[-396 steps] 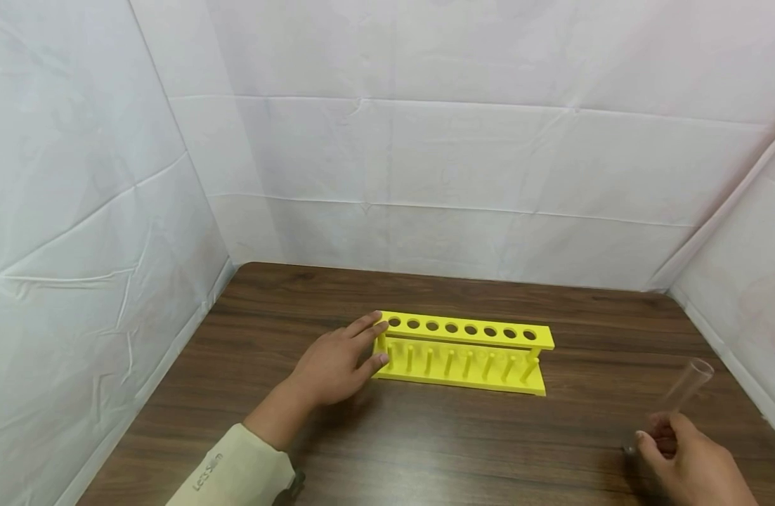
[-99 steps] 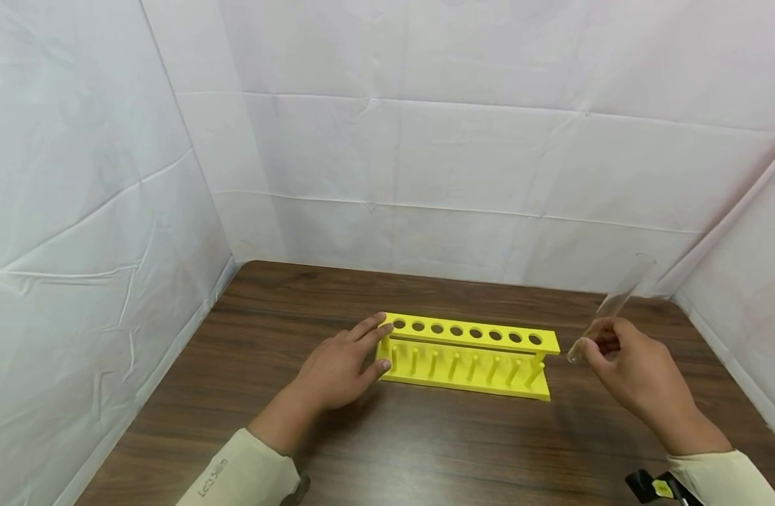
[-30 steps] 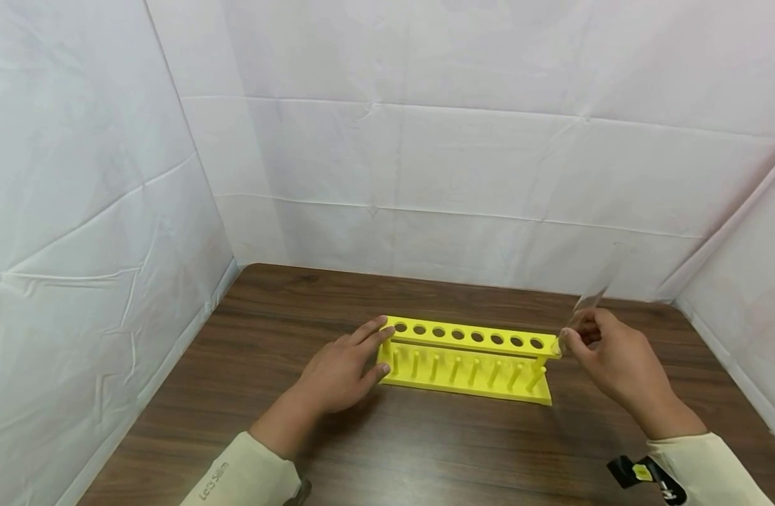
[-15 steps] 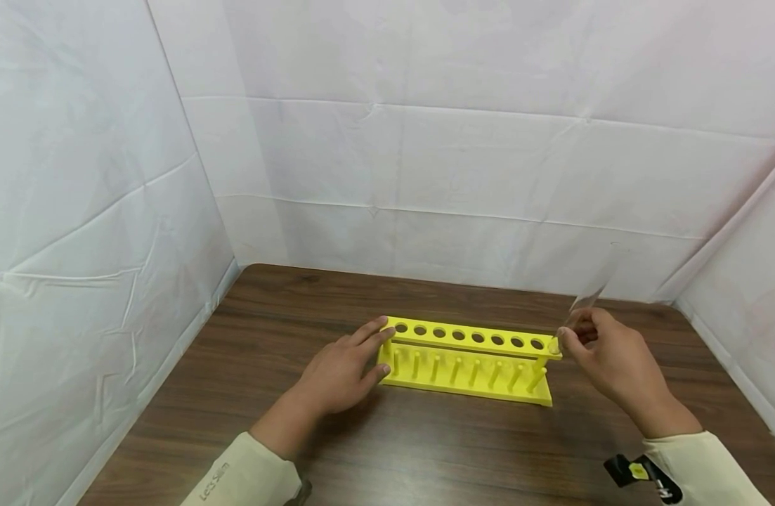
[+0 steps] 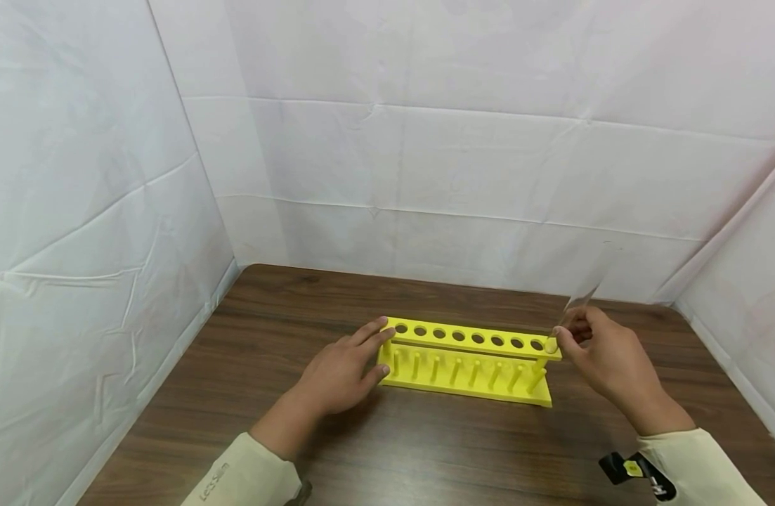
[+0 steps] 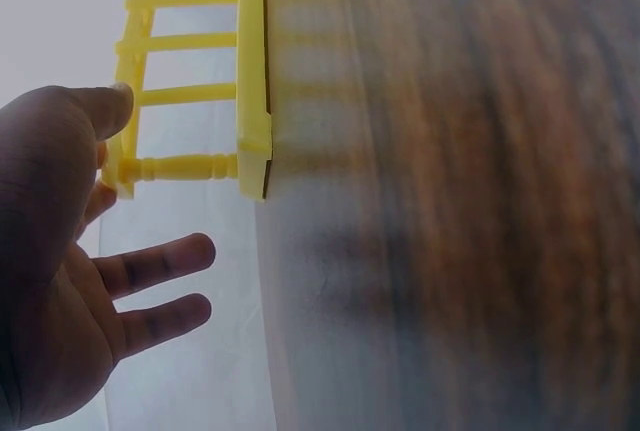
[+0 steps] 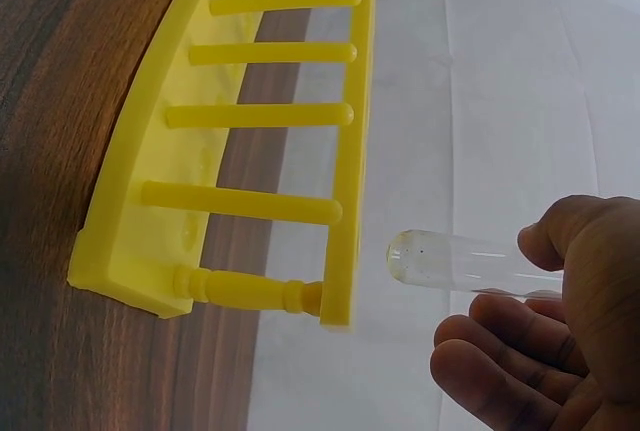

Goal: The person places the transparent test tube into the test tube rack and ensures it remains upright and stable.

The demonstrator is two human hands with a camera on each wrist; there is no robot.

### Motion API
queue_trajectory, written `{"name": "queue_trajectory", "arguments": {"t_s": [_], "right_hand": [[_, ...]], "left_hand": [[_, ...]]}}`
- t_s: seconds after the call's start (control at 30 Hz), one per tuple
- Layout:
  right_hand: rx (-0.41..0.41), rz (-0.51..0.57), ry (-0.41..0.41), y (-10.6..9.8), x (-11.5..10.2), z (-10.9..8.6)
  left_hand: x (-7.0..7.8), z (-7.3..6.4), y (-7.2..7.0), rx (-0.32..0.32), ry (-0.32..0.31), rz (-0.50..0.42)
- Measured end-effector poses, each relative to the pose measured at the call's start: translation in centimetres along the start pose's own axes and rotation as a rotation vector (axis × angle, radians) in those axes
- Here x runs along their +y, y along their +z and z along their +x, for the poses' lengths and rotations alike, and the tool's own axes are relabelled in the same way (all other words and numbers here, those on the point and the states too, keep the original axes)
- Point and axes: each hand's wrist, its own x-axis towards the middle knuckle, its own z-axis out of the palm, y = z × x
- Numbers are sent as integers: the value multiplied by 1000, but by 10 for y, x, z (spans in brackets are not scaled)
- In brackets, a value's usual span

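Note:
A yellow test tube rack [image 5: 463,337] stands on the table, with a row of round holes along its top plate and upright pegs below. My left hand [image 5: 339,365] holds its left end, thumb at the front and fingertips at the top plate; two other fingers [image 6: 165,321] stretch free in the left wrist view. My right hand [image 5: 615,365] pinches a clear glass test tube [image 7: 460,261] between thumb and fingers. Its rounded end points at the rack's right end, with a gap to the top plate in the right wrist view. The tube tilts, open end up and away.
The dark wood-grain table [image 5: 425,450] carries the rack near its middle. White sheeting [image 5: 457,140] hangs behind the table and at both sides. A black strap with a yellow tag [image 5: 634,469] sits at the right wrist.
Earlier, my right hand was low at the right with the test tube. It has since come up to the rack's right end, edging slightly left lately. My left hand stays on the rack.

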Motion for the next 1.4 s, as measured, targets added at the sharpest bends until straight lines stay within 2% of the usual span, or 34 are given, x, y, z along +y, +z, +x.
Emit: {"name": "queue_trajectory", "arguments": {"t_s": [0.73,1.4], "right_hand": [[3,10,-17,3,-2,3],[-19,11,8,9,-7,8]], "left_hand": [[0,0,0,9,11,8],[-1,3,1,4,4,9]]}}
